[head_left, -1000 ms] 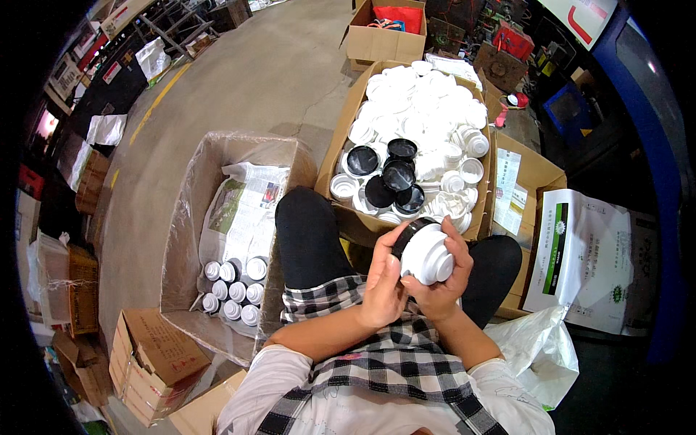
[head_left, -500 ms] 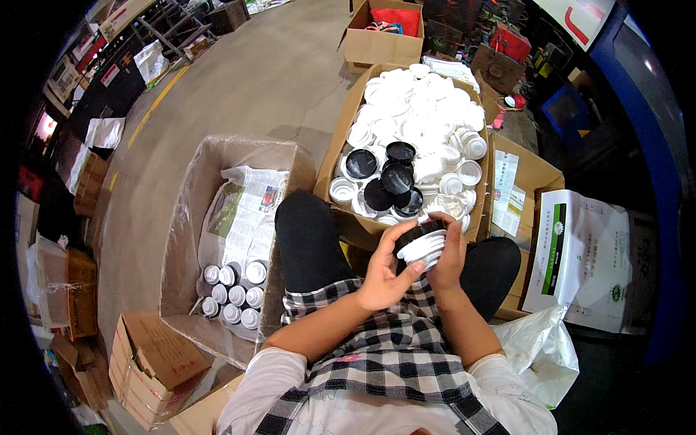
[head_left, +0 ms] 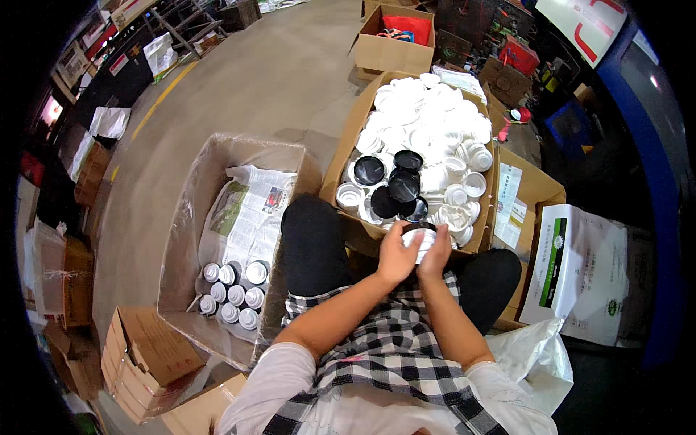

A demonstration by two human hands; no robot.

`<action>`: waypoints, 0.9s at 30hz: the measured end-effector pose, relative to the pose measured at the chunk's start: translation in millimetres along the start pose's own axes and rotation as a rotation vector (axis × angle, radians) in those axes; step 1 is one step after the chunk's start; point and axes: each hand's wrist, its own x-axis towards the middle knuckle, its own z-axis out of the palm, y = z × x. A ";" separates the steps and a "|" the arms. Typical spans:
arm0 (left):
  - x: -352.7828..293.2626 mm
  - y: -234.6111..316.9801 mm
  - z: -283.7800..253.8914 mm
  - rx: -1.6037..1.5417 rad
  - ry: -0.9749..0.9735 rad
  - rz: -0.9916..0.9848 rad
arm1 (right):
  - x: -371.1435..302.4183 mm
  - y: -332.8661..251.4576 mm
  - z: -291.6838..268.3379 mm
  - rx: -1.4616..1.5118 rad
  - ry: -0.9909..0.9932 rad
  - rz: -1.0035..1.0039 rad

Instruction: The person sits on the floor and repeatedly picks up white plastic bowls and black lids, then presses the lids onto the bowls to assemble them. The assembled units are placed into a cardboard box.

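Has turned black part [head_left: 419, 227] of the black-and-white cap [head_left: 428, 245] from left to far side; keeps it clamped between left hand [head_left: 397, 257] and right hand [head_left: 437, 254], near the cap carton [head_left: 360, 230], so not yet released.

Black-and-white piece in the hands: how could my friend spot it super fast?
Find the cardboard box heaped with white parts. At its near edge, the left hand and right hand hold the black-and-white piece. Unlike the loose black discs in that box, it alone is held.
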 end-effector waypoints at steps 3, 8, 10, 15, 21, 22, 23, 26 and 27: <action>-19.1 -13.7 -21.8 -0.033 -0.237 0.005 | 8.1 7.1 -18.1 0.063 -0.215 0.375; -21.0 30.0 -133.7 -0.070 0.121 0.134 | 22.9 7.4 -5.4 -0.184 -0.527 0.146; -20.3 16.3 -199.9 -0.271 0.515 0.054 | 37.8 25.8 14.1 -0.346 -0.600 -0.043; -48.3 -35.4 -355.4 -0.366 1.190 -0.372 | 35.9 51.9 81.4 -0.937 -0.712 -0.258; -104.9 -123.8 -451.3 -0.352 1.540 -0.528 | 48.5 24.9 121.3 -1.489 -0.894 -0.422; -112.8 -134.0 -462.0 -0.373 1.491 -0.604 | 59.2 25.7 124.3 -1.600 -0.975 -0.414; -121.5 -155.5 -467.4 -0.393 1.444 -0.682 | 78.0 39.5 119.6 -1.645 -1.048 -0.430; -130.6 -220.3 -459.8 -0.355 1.242 -0.869 | 95.5 57.7 111.2 -1.568 -1.093 -0.498; -130.5 -242.2 -453.6 -0.261 1.245 -0.886 | 89.3 51.8 112.9 -1.533 -1.059 -0.520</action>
